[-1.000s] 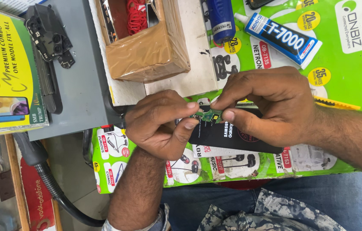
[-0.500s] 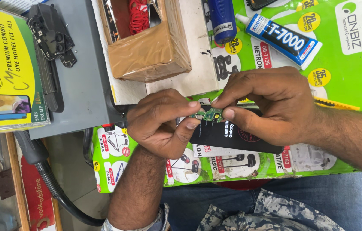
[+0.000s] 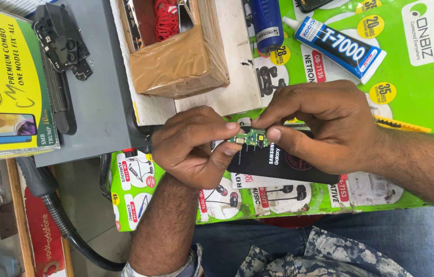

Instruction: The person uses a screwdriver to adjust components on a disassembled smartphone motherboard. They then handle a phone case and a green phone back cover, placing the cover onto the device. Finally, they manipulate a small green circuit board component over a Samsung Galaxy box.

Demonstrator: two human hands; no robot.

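A person's two hands pinch a small green circuit board between fingertips above a black phone lying on a green printed mat. The left hand grips the board's near end between thumb and forefinger, fingers closed tight on it; the right hand holds the opposite end the same way, thumb below and forefinger on top. The board sits just over the phone's upper edge; whether it touches the phone cannot be told. Behind the hands stands a brown taped box with red bands inside, and beside it a blue bottle and a blue-and-white glue tube lying on the mat. To the left, a grey block carries a black tool, next to a yellow carton. Blue jeans show below the mat's edge.
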